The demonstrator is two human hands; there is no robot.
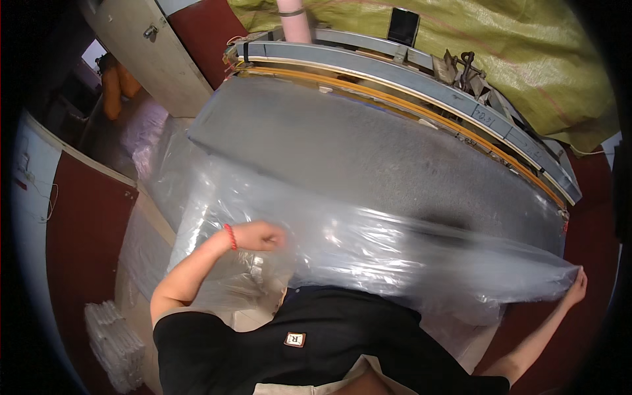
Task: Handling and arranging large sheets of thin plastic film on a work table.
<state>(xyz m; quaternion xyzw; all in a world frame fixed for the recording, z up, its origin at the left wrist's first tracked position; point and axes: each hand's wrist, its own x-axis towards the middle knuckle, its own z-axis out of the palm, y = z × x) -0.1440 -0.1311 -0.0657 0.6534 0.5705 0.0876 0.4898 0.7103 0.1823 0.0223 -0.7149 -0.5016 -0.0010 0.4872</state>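
A large clear plastic sheet [368, 253] lies in shiny folds over the near part of a grey-topped table [316, 138]. Far out to the right, my right hand [578, 286] pinches a gathered corner of this sheet, stretching it sideways. My left hand [260, 236], with a red bead bracelet [230, 237] at the wrist, is over the sheet's left part. Its fingers are curled in and slightly blurred at the tips; whether plastic is caught in them is hidden.
Along the table's far edge runs a long metal rail [368, 59] with orange strips. Behind it are a pink roll [293, 23], a phone [403, 26], a metal clamp [467, 69] and a yellow-green woven tarp [513, 39]. Stacked clear plastic packs [115, 345] sit on the floor at left.
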